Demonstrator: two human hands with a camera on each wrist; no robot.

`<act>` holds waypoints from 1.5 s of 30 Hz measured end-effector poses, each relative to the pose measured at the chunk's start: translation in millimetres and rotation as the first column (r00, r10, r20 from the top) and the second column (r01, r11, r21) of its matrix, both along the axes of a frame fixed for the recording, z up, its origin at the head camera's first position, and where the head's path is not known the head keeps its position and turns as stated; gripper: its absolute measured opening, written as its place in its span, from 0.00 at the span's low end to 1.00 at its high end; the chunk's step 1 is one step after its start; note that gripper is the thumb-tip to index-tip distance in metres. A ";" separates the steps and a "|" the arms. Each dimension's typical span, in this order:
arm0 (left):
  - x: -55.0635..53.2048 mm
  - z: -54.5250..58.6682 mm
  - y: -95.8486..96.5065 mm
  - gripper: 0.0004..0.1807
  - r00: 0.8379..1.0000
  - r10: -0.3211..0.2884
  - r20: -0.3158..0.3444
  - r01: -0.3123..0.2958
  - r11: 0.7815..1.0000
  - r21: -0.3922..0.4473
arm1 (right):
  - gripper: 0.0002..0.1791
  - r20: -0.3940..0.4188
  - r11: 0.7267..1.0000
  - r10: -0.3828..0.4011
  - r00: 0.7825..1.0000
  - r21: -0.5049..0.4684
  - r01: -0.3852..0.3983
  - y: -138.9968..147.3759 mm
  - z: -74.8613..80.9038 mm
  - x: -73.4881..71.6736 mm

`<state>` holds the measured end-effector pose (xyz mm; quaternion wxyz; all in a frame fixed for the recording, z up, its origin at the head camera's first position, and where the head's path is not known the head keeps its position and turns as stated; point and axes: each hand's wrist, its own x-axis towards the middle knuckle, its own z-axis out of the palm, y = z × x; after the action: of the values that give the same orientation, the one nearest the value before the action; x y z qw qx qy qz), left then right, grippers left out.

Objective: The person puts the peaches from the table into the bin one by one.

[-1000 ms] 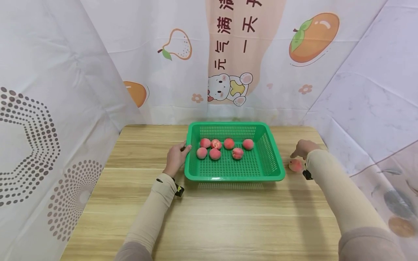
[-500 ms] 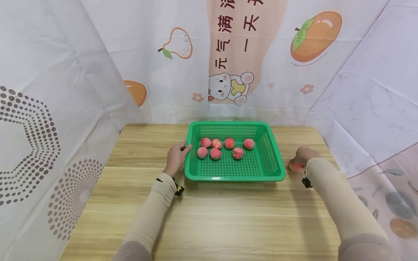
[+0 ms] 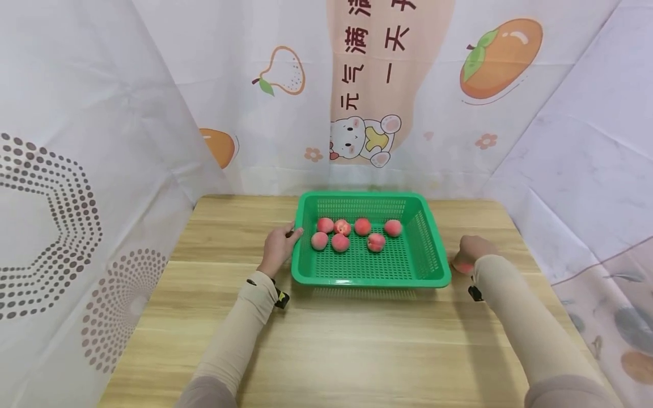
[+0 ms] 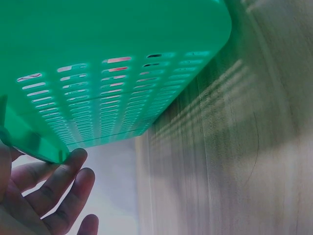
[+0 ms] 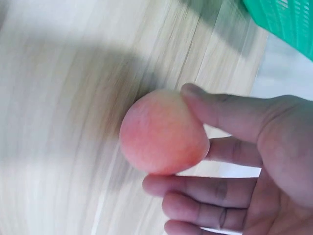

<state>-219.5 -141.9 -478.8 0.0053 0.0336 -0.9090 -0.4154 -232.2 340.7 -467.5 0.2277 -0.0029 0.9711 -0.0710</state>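
Observation:
A green plastic basket [image 3: 371, 282] stands on the wooden table, with several peaches [image 3: 340, 243] on its slotted floor. My left hand [image 3: 278, 248] grips the basket's left rim. In the left wrist view, fingertips [image 4: 78, 156] reach the rim from outside while the other fingers hang below it. To the right of the basket, my right hand [image 3: 476, 249] pinches a single peach [image 5: 164, 132] between thumb and fingers. That peach looks to be on or just above the table, and the hand mostly covers it in the head view.
The wooden table [image 3: 347, 345] extends in front of the basket and to both sides. Printed white curtains [image 3: 285, 141] hang behind the table and along its left and right. Dark wrist cameras [image 3: 282, 298] sit at the cuffs.
My right hand has come down over the loose peach and now pinches it. The left hand keeps its grip on the rim. The head view has shifted slightly.

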 end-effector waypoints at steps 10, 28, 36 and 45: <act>0.1 -1.2 0.8 0.28 1.000 0.014 -0.007 -0.014 1.000 0.007 | 0.05 -0.002 1.000 0.003 1.000 0.006 -0.003 -3.8 4.5 4.6; -2.0 -2.5 1.4 0.27 1.000 0.016 -0.004 -0.016 1.000 0.007 | 0.07 -0.008 1.000 0.014 1.000 -0.005 -0.014 -0.5 2.4 6.5; -0.4 -2.2 1.7 0.27 1.000 0.022 -0.021 -0.022 1.000 0.007 | 0.09 0.009 1.000 0.004 1.000 -0.018 -0.003 -1.1 5.6 6.4; -0.1 -1.8 1.8 0.27 0.999 0.023 -0.025 -0.023 1.000 0.006 | 0.13 0.015 0.999 -0.028 1.000 -0.034 0.028 3.3 1.4 6.7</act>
<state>-219.6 -140.2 -480.6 0.0215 0.0389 -0.9073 -0.4182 -225.5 344.0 -466.0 0.2336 0.0072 0.9680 -0.0909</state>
